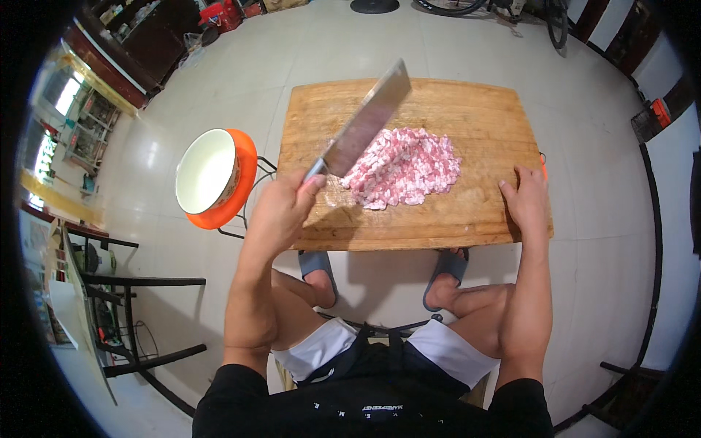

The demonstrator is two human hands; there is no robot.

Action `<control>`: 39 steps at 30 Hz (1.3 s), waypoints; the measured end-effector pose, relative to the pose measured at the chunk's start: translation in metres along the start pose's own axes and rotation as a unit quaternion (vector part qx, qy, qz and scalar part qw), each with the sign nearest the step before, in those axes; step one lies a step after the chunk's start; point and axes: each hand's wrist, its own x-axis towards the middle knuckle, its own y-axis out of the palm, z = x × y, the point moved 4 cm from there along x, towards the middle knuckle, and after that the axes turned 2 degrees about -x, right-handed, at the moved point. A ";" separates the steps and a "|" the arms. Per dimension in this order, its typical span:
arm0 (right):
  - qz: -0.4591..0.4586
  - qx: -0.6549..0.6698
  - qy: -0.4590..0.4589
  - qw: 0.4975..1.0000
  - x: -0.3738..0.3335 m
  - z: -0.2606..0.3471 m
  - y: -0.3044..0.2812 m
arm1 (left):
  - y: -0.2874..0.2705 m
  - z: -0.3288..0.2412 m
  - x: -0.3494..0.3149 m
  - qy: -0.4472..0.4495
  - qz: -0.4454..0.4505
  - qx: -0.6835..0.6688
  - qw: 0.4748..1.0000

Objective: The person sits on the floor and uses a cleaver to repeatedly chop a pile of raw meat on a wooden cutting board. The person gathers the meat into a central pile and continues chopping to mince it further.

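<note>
My left hand (280, 208) is closed round the handle of a cleaver (371, 120). The broad blade is raised and tilted, its tip pointing up and to the right, over the left side of a pile of chopped pink and white meat (409, 168). That meat lies in the middle of a wooden cutting board (467, 223). At the board's right edge my right hand (527, 197) rests on the wood, thumb apart from the fingers, holding nothing.
Left of the board, a white enamel bowl (207, 169) stands on an orange stool (244, 175). A black-framed table (146, 280) is at the lower left. Slippered feet are below the board's near edge. Bicycle wheels (556, 25) and a red container (220, 14) are farther back.
</note>
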 end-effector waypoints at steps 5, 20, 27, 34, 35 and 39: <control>0.003 -0.014 0.003 1.000 0.003 0.002 -0.001 | 0.013 -0.002 0.008 0.039 0.033 0.162 0.986; 0.003 0.002 0.005 1.000 -0.002 -0.001 -0.001 | -0.008 -0.007 0.000 0.058 -0.010 0.082 0.995; 0.003 -0.010 0.000 1.000 -0.001 0.005 -0.005 | 0.006 0.001 0.012 0.022 0.008 0.186 0.982; 0.009 0.009 0.003 1.000 -0.001 0.004 -0.004 | 0.003 -0.004 0.007 0.039 -0.006 0.110 0.993; 0.009 0.010 0.003 1.000 -0.001 0.006 -0.004 | 0.004 -0.003 0.008 0.028 0.011 0.173 0.985; 0.014 0.005 0.014 1.000 -0.002 0.004 -0.006 | 0.007 -0.002 0.006 0.030 0.011 0.180 0.983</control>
